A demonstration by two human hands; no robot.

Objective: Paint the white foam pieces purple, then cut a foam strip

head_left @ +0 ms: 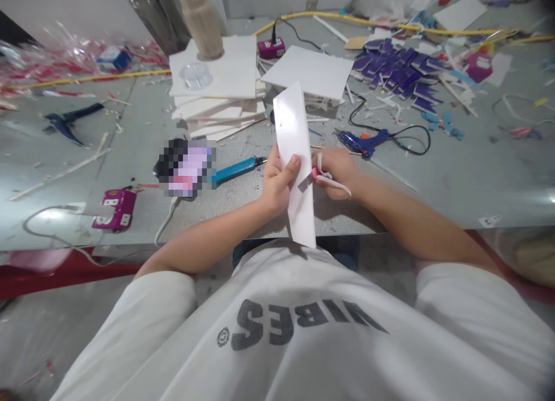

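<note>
My left hand (281, 178) grips a long white foam board piece (295, 129), thumb on its face and fingers behind. The piece stands tilted above the table's front edge. At its right edge my right hand (340, 169) is closed around a small pink tool (316, 173) with a flat grey blade (306, 184) lying against the board. Fingers hide most of that tool, so I cannot tell its exact kind. A thin white strip (336, 184) curls out beside the right fingers.
Left of my hands lie a blue utility knife (234, 170), a blurred phone (186, 168) and a purple power adapter (115, 210). Behind are stacked white boards (217, 109), a blue glue gun (364, 143) with its cord, and many purple pieces (394, 68).
</note>
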